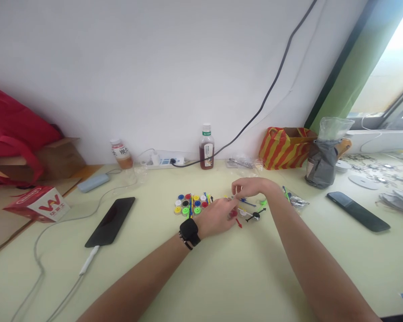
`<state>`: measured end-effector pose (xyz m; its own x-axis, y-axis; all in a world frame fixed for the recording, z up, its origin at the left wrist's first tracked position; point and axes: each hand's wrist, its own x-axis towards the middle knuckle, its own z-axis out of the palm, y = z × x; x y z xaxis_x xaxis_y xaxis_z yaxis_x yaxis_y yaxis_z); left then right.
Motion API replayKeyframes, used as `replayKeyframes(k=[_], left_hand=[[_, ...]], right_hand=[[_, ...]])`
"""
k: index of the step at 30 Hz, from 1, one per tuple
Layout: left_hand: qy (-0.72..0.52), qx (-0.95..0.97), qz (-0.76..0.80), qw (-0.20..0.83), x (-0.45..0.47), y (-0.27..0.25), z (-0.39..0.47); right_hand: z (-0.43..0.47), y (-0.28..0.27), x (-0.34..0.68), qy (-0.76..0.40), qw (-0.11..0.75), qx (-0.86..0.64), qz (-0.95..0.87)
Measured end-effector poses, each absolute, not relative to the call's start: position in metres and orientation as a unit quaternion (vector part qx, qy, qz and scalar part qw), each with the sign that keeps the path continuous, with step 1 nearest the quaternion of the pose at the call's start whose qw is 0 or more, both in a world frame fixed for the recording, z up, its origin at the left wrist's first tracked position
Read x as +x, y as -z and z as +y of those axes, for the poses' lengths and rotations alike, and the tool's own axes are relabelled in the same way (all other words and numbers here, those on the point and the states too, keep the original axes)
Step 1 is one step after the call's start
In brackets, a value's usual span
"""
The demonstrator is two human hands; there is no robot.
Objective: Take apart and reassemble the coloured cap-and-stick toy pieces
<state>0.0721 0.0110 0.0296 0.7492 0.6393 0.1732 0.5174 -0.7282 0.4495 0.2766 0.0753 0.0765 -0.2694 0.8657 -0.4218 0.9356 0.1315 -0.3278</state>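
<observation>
My left hand (218, 217), with a dark watch on its wrist, rests low over the table, its fingers closed. Right at its fingertips is a small red round piece (233, 213); whether they grip it is hidden. My right hand (249, 186) arches over the same spot from the right, fingertips pinched together on something too small to name. To the left stand rows of coloured round pieces (186, 210) with long thin plastic pointers (191, 205) lying across them. Close by are a red arrow (238, 223), a black arrow pointer (256, 215) and a blue pointer (247, 202).
A charging phone (110, 222) lies left, a second phone (357, 211) right. Along the wall stand a dark drink bottle (207, 150), a power strip (166, 161) and a striped bag (277, 150). A red-white box (40, 203) is far left. A black cable (267, 96) hangs down.
</observation>
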Motion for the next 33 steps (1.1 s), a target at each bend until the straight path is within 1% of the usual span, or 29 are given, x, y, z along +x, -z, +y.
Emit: replayKeyframes(k=[3,8,12,15,17,20,21,22,24,27,33], left_hand=[[-0.154,0.921,0.277,0.228,0.066,-0.039,0.017],[-0.167,0.888,0.255,0.344,0.044,-0.065,0.036],[-0.259,0.846,0.268,0.381,0.032,-0.073,0.050],[-0.314,0.807,0.288,0.410,0.030,-0.067,0.058],[-0.329,0.782,0.301,0.436,0.032,-0.061,0.062],[-0.328,0.750,0.310,0.483,0.036,-0.052,0.065],[-0.328,0.742,0.309,0.496,0.037,-0.050,0.065],[-0.331,0.736,0.308,0.504,0.038,-0.049,0.065],[-0.341,0.723,0.309,0.515,0.040,-0.049,0.064],[-0.351,0.710,0.308,0.527,0.041,-0.050,0.064],[-0.360,0.712,0.304,0.521,0.042,-0.047,0.065]], right_hand=[[0.071,-0.081,0.270,0.255,0.049,0.574,0.776],[0.061,-0.074,0.262,0.259,0.006,0.515,0.817],[0.044,-0.056,0.269,0.269,0.024,0.490,0.829],[0.032,-0.047,0.281,0.254,0.001,0.483,0.838],[0.027,-0.045,0.283,0.234,-0.074,0.486,0.839],[0.022,-0.044,0.268,0.221,-0.271,0.473,0.809],[0.021,-0.043,0.260,0.233,-0.326,0.455,0.795],[0.020,-0.042,0.251,0.252,-0.360,0.434,0.787],[0.019,-0.039,0.237,0.287,-0.408,0.401,0.769],[0.019,-0.035,0.229,0.314,-0.455,0.389,0.737],[0.020,-0.032,0.234,0.359,-0.465,0.384,0.712]])
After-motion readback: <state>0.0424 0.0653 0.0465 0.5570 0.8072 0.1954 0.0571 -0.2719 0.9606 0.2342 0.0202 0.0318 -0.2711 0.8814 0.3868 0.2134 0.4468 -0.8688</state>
